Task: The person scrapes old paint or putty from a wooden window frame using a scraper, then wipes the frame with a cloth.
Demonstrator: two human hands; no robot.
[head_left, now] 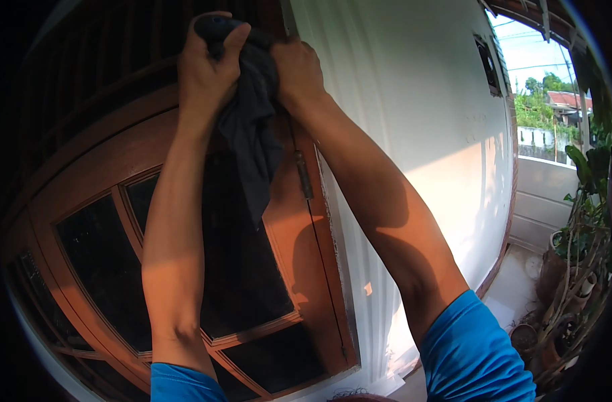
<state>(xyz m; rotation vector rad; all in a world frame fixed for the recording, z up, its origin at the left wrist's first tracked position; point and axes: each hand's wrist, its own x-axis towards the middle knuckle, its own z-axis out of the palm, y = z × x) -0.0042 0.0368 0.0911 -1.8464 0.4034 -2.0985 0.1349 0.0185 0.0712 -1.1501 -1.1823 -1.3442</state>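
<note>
Both arms reach up in front of the wooden door (252, 335). My left hand (209, 67) is closed around a dark, rounded bundle, its thumb pressed against the near side; I cannot tell whether something hard is inside it. From between the hands a dark grey cloth (249, 127) hangs down in folds, its pointed lower end in front of the door's glass pane. My right hand (299, 72) grips the cloth's right side near the upper door frame, its fingertips mostly hidden.
Metal hinges (302, 175) join the door to its frame. To the right runs a white wall (399, 100) with a small dark vent (487, 65). Potted plants (574, 268) line the far right, in front of a low panelled wall (544, 187). Dark slats (85, 74) fill the upper left.
</note>
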